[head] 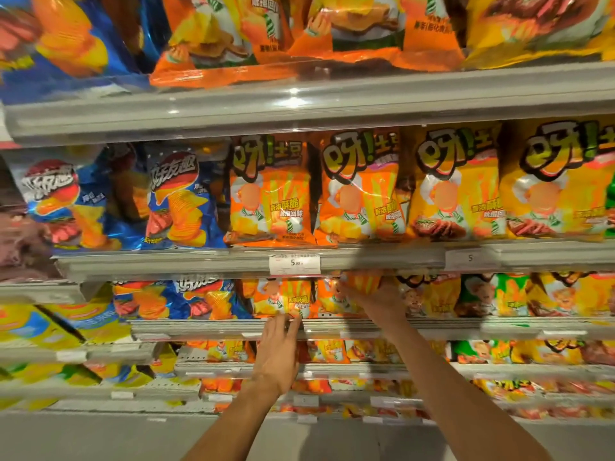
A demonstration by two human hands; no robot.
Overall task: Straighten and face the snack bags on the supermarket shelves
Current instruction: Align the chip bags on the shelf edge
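two bare forearms are seen nearest the camera, reaching up toward the shelves. taking the price tag marked 5.90 as the landmark: below it and slightly to its left, the fingertips of the left hand are pressed against the bottom edge of an orange snack bag, fingers fairly straight and close together, with nothing visibly curled round the bag. below the tag and to its right, the fingers of the right hand are wrapped over the top of a second orange bag, which is gripped just under the shelf edge carrying the tag.

outward from the fingers, the row directly above the tag is found upright and front-facing, orange bags giving way to yellow ones further right. up and to the left of the tag, the blue bags are seen leaning and overlapping. far below and left of the tag, yellow bags are lying tilted.

the task is judged to be partly done: the row above the tag looks faced, the row under it is being worked, and the blue and lower-left sections seem left to straighten.
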